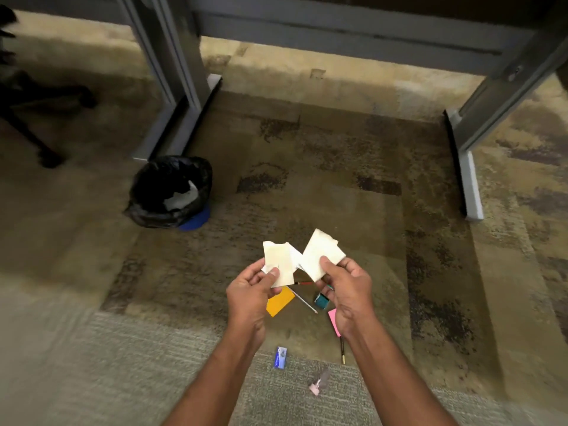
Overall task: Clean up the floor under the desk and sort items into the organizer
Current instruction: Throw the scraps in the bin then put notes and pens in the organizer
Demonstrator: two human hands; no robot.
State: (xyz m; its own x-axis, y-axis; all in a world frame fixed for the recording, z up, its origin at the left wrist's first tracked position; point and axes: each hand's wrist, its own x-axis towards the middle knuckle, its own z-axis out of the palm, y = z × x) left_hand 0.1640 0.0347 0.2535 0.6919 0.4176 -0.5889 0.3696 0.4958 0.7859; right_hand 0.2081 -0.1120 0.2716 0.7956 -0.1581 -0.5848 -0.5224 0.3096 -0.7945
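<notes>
My left hand [250,287] pinches a crumpled white paper scrap [278,261] and my right hand [344,285] pinches another white paper scrap [321,252]; both are held up above the carpet, almost touching. Below the hands lie an orange sticky note [279,301], a pink sticky note [333,321] partly hidden by my right wrist, a white pen [305,301], a red pencil [304,283], a teal tape roll [321,300], a dark pencil [342,352], a small blue box [280,357] and a small clear-and-pink item [318,383].
A bin [144,207] lined with a black bag, white paper inside, stands on the carpet to the left by the grey desk leg [181,87]. A second desk leg [470,167] stands at right. A black chair base [37,118] is at far left.
</notes>
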